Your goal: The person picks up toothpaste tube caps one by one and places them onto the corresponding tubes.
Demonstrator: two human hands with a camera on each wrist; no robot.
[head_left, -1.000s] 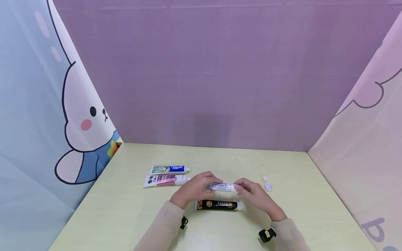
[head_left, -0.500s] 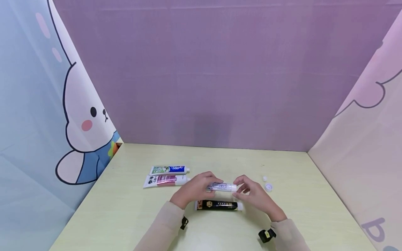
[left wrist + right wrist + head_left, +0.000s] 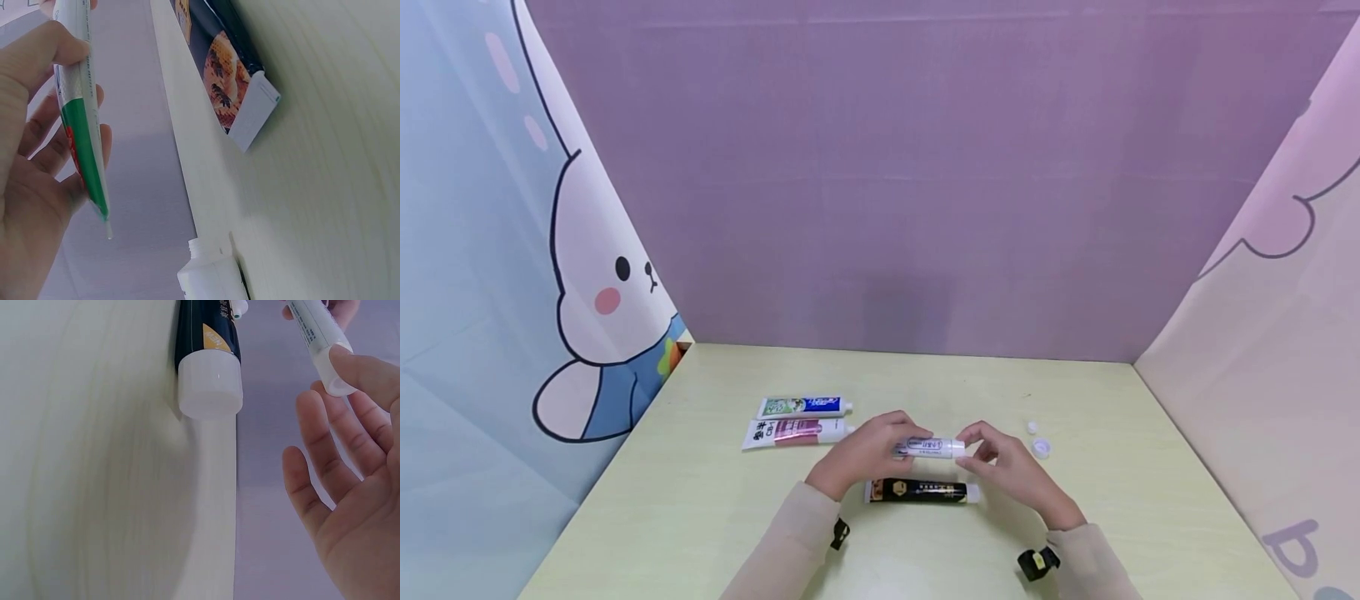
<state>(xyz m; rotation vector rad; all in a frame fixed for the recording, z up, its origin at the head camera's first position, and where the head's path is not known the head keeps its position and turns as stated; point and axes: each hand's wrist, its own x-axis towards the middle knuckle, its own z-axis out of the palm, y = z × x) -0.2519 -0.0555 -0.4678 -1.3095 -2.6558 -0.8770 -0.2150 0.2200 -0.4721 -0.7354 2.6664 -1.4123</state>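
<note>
A white toothpaste tube (image 3: 925, 447) lies sideways in my left hand (image 3: 868, 448), gripped between thumb and fingers. Its flat end shows green and red in the left wrist view. My right hand (image 3: 1011, 468) has its thumb and a fingertip on the white cap (image 3: 331, 372) at the tube's right end, the other fingers spread and loosely bent. In front of both hands, a black toothpaste tube (image 3: 921, 491) with a white cap lies on the table. Part of the held tube is hidden behind my left fingers.
Two more toothpaste tubes lie left of my hands: a blue-green one (image 3: 803, 407) at the back and a pink-white one (image 3: 797, 431) before it. Two small white caps (image 3: 1041, 448) rest to the right. A purple cloth wall (image 3: 895, 183) stands behind the table (image 3: 662, 492).
My right fingers have spread from a closed pinch at the cap and come back around it, thumb lower than before. The left hand and tube hold their place.
</note>
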